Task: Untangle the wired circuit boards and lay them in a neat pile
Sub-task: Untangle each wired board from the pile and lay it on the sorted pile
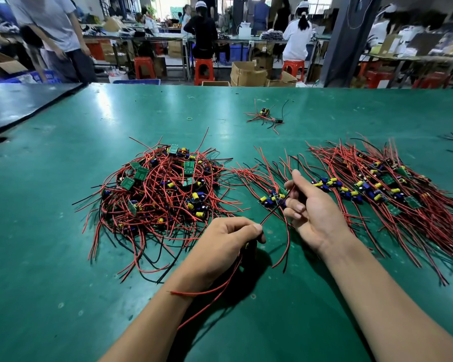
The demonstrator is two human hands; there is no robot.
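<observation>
A: Where's the work at; what is held by what?

B: Lower centre, the left hand (228, 244) is clenched round a bunch of red leads (220, 283) that trail toward the bottom edge; whether a board is hidden in the fist can't be told; just right of centre, the right hand (314, 212) has thumb & forefinger pinched on one red wire (273, 209), other fingers loosely curled; that wire is drawn taut betw. the two hands

A: And the rest of the boards?

B: The tangled heap (162, 194) is seen centre-left on the green mat (63, 283); the combed-out pile (377, 189) is fanned at the right, boards in a band, leads splayed to either side; a short row of boards (268, 201) is laid betw. the two, just behind the taut wire; a small stray bunch (266, 117) is set apart, upper centre-right

A: How is this step best done?

B: Prob. the wire should be stroked straight along its length, not yanked, else solder joints could be strained; the pull should be taken by the fingers nearest the board; once freed, the piece should be laid w/ its board in line w/ the others & leads parallel; plenty is left in the heap
</observation>
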